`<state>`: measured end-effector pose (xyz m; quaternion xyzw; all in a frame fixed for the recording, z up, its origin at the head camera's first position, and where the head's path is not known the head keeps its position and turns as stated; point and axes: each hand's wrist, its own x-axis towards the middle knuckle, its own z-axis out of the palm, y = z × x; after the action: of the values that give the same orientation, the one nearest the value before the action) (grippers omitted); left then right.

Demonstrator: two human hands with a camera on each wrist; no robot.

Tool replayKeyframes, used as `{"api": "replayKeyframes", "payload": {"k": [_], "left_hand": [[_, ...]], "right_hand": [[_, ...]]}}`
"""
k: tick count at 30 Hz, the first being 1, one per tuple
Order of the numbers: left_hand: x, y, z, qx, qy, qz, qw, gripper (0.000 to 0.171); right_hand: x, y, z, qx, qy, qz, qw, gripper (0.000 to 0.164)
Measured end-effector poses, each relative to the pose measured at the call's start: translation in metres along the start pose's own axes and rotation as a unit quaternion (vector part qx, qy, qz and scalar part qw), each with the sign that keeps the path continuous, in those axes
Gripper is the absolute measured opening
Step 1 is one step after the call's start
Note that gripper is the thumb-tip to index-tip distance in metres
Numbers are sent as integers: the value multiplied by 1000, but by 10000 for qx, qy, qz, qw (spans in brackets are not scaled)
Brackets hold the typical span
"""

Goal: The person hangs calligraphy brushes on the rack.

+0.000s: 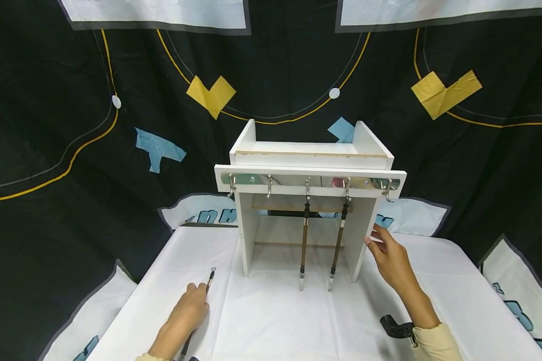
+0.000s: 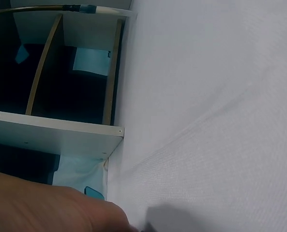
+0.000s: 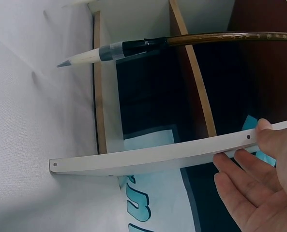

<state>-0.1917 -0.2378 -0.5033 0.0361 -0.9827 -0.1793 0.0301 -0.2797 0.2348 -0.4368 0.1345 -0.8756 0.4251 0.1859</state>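
Observation:
A white shelf rack (image 1: 363, 225) with a row of metal hooks stands on the table. Two calligraphy brushes hang from it, tips down: one (image 1: 304, 240) near the middle, another (image 1: 339, 240) to its right. My left hand (image 1: 189, 307), left of the rack, has its fingers around a third calligraphy brush (image 1: 211, 277), whose loop end points towards the rack; the hand hides its middle. At the rack's right side panel, my right hand (image 1: 390, 258) pinches the front edge, thumb (image 3: 265, 130) on one face and fingers on the other.
A white cloth (image 1: 271, 321) covers the table. Behind the table hangs a black backdrop (image 1: 185, 130) with yellow and blue shapes. A dark watch-like band (image 1: 396, 328) is on the right wrist.

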Motion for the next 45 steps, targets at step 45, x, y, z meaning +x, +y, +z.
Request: {"api": "replayKeyframes", "payload": {"k": [45], "left_hand": [[-51,103,-81,-2117,1824,1114,9537,55]], "right_hand": [[-2,-2,0,-177,-76,1,9998,51]]}}
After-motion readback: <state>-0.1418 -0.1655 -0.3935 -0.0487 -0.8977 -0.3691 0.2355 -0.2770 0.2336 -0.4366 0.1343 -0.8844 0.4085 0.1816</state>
